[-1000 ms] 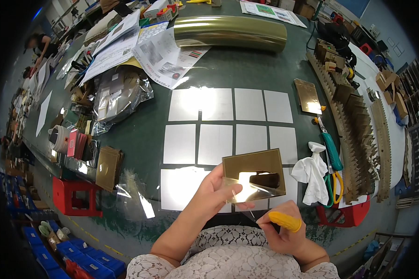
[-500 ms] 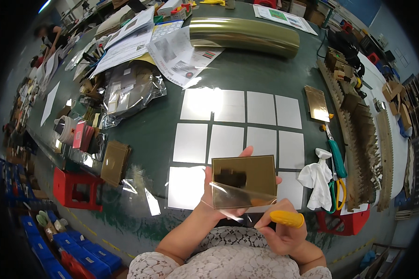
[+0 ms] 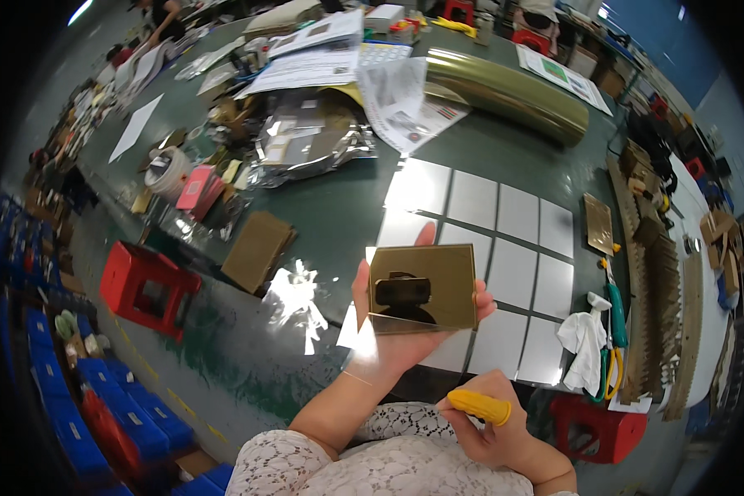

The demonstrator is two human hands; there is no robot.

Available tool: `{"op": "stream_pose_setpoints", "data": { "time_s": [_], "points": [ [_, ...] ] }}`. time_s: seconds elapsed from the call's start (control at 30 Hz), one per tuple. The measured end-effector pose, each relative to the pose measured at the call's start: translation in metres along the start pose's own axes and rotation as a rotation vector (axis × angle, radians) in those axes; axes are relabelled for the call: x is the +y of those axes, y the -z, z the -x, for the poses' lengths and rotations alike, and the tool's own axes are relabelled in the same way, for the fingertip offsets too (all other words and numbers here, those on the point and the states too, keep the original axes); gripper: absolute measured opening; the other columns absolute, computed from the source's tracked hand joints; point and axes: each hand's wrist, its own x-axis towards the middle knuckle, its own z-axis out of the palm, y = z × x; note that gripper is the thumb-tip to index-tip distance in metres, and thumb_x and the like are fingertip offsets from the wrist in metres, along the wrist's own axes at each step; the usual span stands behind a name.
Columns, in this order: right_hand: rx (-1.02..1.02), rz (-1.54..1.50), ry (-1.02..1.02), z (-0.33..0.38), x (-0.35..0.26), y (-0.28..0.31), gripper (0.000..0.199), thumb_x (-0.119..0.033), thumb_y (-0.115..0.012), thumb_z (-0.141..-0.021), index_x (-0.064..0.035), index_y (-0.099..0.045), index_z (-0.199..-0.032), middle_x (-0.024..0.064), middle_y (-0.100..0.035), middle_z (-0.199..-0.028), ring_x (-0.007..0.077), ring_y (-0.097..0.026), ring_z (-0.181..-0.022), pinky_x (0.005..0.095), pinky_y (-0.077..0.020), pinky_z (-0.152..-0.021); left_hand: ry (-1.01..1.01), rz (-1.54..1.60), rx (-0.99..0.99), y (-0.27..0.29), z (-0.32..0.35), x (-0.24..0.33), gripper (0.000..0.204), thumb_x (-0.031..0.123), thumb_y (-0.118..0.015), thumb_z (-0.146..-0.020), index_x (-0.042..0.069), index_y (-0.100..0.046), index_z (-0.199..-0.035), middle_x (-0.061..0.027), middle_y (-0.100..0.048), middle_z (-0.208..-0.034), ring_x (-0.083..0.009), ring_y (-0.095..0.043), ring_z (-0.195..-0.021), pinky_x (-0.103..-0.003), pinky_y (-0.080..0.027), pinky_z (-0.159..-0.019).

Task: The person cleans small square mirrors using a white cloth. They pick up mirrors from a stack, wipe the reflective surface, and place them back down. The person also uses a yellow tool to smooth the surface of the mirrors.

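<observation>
My left hand (image 3: 398,351) holds up a rectangular gold mirror-like plate (image 3: 430,285) from beneath, fingers showing at its far and right edges. Its shiny face carries a dark reflection. A clear film (image 3: 362,364) hangs off the plate's near left part, over my left wrist; most of its outline is hard to see. My right hand (image 3: 492,422), a yellow finger cot (image 3: 479,406) on one finger, is pinched below and right of the plate; the film's corner seems to be in the pinch. White rectangular sheets (image 3: 517,273) lie in rows on the dark green table (image 3: 322,215) beyond.
Stacked gold plates (image 3: 256,248) lie at the table's left edge, near a pink box (image 3: 198,188). Right are a white cloth (image 3: 583,347), green-handled scissors (image 3: 616,314) and toothed strips (image 3: 649,289). A gold roll (image 3: 512,95) lies at the back; red stools (image 3: 140,281) stand below.
The view has swung left, so the table's things appear farther right. My right hand has drawn farther from the plate, and the clear film's lifted edge has shifted.
</observation>
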Motion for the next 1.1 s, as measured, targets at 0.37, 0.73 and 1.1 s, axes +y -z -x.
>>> {"op": "stream_pose_setpoints", "data": {
  "time_s": [0.37,0.73,1.1],
  "points": [
    [-0.107,-0.268,0.008,-0.034,-0.022,-0.064,0.038,0.011,-0.067,-0.078,0.0052,-0.057,-0.114,0.0109,-0.063,-0.087,0.0189,-0.059,-0.073,0.0272,-0.0468,-0.067,-0.332,-0.096,-0.132,-0.007,0.083,0.135,0.086,0.074,-0.043,-0.084,0.021,-0.027,-0.150,-0.0252,-0.049,-0.132,-0.0446,-0.050,-0.118,-0.060,-0.035,-0.104],
    [-0.167,-0.424,-0.412,-0.131,0.029,-0.149,0.035,-0.003,-0.057,-0.093,0.0027,-0.047,-0.125,0.0081,-0.060,-0.098,0.0102,-0.059,-0.082,0.0223,-0.0492,-0.072,-0.578,-0.219,-0.132,-0.023,0.165,0.193,0.101,0.078,-0.045,-0.080,0.009,-0.021,-0.150,-0.0326,-0.046,-0.130,-0.0471,-0.051,-0.117,-0.061,-0.039,-0.099],
    [-0.132,-0.177,-0.212,-0.135,0.020,-0.116,0.058,-0.003,-0.060,-0.089,0.0034,-0.034,-0.140,0.0176,-0.048,-0.134,0.0271,-0.054,-0.120,0.0362,-0.0456,-0.097,-0.177,-0.020,-0.031,0.000,0.135,0.142,0.114,0.084,-0.044,-0.074,0.005,-0.016,-0.151,-0.0342,-0.041,-0.135,-0.0530,-0.048,-0.117,-0.066,-0.038,-0.097]
  ]
}}
